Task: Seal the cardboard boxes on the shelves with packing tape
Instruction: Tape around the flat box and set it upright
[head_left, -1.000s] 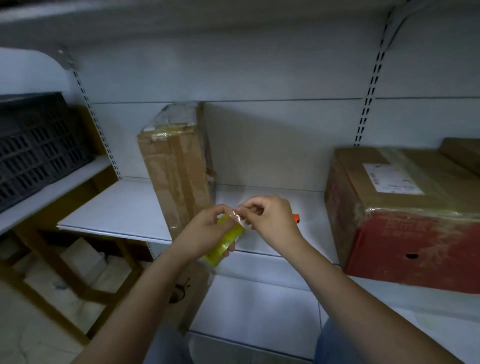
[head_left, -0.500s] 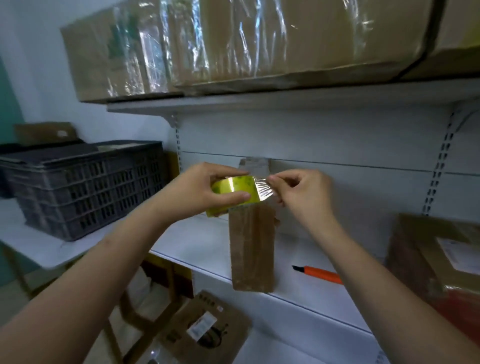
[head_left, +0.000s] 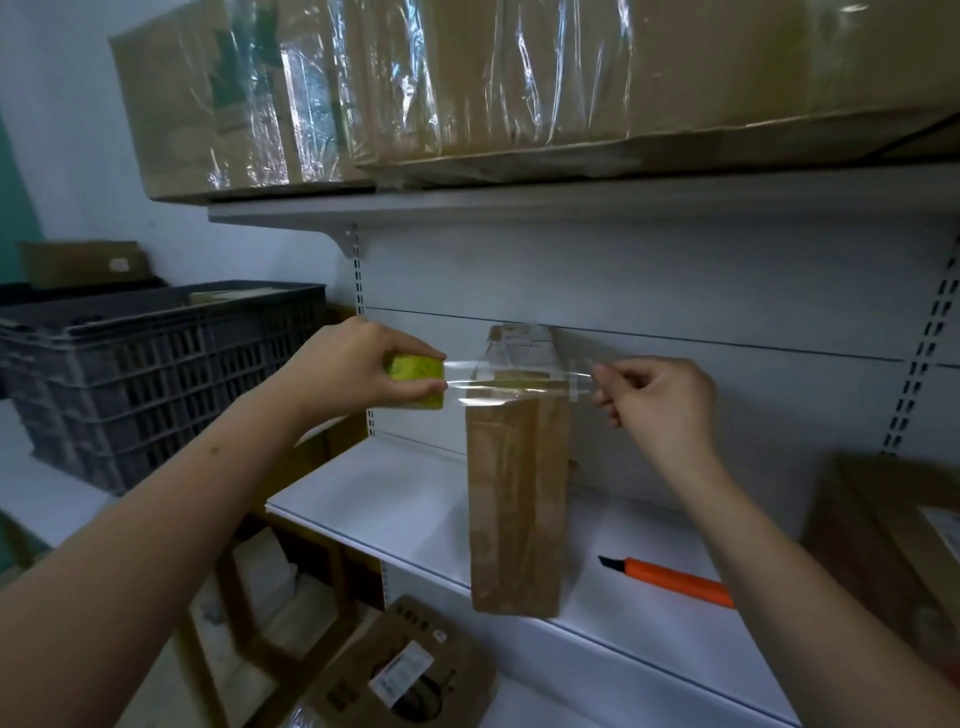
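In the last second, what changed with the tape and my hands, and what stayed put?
The right hand pulled the tape's free end away to the right, so a long clear strip now stretches from the yellow tape roll across the front of the tall cardboard box. Both hands rose from the shelf edge to the box's top. The left hand still grips the roll; the box and the orange cutter stayed put.

Both forearms are bare, with no sleeves showing. The left hand (head_left: 353, 364) and right hand (head_left: 660, 400) wear no gloves. The fingers carry no rings.
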